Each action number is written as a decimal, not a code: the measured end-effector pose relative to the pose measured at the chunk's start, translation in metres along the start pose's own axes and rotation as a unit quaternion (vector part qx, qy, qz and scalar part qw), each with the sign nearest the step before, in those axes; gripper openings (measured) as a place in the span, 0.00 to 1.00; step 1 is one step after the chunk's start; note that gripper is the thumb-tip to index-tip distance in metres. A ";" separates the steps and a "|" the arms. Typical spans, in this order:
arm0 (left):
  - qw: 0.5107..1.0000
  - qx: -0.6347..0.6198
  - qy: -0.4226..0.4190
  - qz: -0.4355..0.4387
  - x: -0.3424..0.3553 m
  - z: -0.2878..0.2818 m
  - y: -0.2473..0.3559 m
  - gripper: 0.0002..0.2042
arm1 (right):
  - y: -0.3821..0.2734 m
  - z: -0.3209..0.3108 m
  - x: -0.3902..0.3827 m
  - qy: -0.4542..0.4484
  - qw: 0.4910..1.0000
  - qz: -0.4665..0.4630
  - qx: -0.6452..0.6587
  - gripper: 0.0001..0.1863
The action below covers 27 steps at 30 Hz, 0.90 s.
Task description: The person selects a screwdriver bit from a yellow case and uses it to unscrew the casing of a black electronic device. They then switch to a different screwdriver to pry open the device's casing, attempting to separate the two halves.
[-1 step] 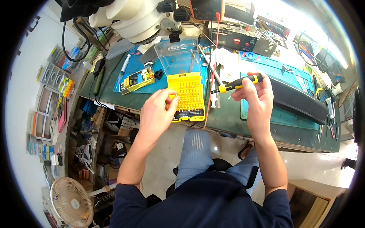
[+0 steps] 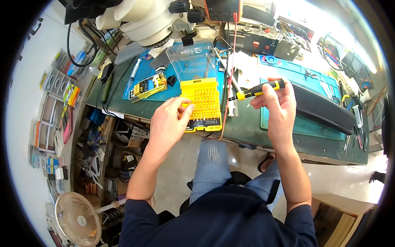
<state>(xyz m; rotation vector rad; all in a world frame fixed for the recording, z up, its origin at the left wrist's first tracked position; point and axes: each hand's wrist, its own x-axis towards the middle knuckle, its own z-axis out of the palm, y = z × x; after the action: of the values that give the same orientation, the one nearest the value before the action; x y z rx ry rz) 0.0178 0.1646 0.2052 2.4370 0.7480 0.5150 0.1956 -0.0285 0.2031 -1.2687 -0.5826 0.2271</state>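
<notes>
A yellow screwdriver bit case point(image 2: 207, 105) lies open at the front edge of the workbench, its clear lid point(image 2: 192, 61) tilted back. Rows of bits stand in its tray. My left hand point(image 2: 169, 119) is over the left side of the case, thumb and forefinger curled close together at the bits. Whatever is between those fingertips is too small to make out. To the right, my right hand point(image 2: 277, 105) holds a black-and-yellow screwdriver handle point(image 2: 259, 89) above the bench, its dark front end pointing left toward the case.
A white microscope point(image 2: 148, 24) overhangs the back left. Left of the case sits a small clear box of yellow parts point(image 2: 149, 87). A long black case point(image 2: 323, 107) lies on the right mat. A red cable point(image 2: 231, 78) runs down beside the bit case. A fan point(image 2: 78, 218) stands lower left.
</notes>
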 end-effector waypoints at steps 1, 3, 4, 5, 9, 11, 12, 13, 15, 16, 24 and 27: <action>1.000 -0.010 -0.005 0.006 0.001 -0.001 -0.003 0.09 | 0.000 -0.001 0.000 0.001 1.000 0.001 0.001 0.15; 0.999 -0.030 -0.013 0.018 0.004 -0.003 -0.010 0.09 | 0.000 -0.001 0.001 0.002 1.000 0.003 0.003 0.15; 0.999 -0.040 -0.032 0.002 0.005 -0.006 -0.008 0.09 | 0.000 -0.001 0.001 0.001 1.000 0.002 0.004 0.15; 0.998 -0.037 -0.041 -0.009 0.005 -0.008 -0.005 0.09 | 0.001 -0.002 0.001 0.000 1.000 0.002 0.005 0.15; 0.996 -0.057 -0.058 -0.033 0.006 -0.009 -0.005 0.09 | 0.000 -0.003 0.000 -0.003 1.000 0.009 0.008 0.15; 0.995 -0.073 -0.057 -0.043 0.005 -0.011 -0.005 0.09 | 0.001 -0.002 -0.001 -0.006 1.000 0.010 0.010 0.14; 0.994 -0.078 -0.058 -0.051 0.005 -0.013 -0.001 0.09 | 0.001 -0.003 -0.001 -0.006 1.000 0.011 0.010 0.14; 0.993 -0.083 -0.058 -0.058 0.005 -0.014 0.000 0.09 | 0.001 -0.003 -0.001 -0.006 1.000 0.011 0.009 0.14; 0.993 -0.090 -0.048 -0.059 0.005 -0.012 -0.001 0.09 | 0.001 -0.003 -0.002 -0.006 1.000 0.011 0.007 0.14; 0.993 -0.093 -0.043 -0.060 0.005 -0.012 -0.002 0.09 | 0.002 -0.004 -0.002 -0.009 1.000 0.010 0.006 0.14; 0.993 -0.090 -0.053 -0.057 0.008 -0.011 -0.003 0.09 | 0.002 -0.006 -0.003 -0.015 1.000 0.006 0.000 0.14; 0.993 -0.081 -0.052 -0.063 0.006 -0.009 0.001 0.10 | 0.002 -0.006 -0.003 -0.013 1.000 0.009 0.003 0.14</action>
<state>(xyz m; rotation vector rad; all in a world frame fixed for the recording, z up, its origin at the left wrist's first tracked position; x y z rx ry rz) 0.0184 0.1712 0.2137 2.2330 0.7787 0.3821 0.1964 -0.0342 0.1997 -1.2671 -0.5929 0.2612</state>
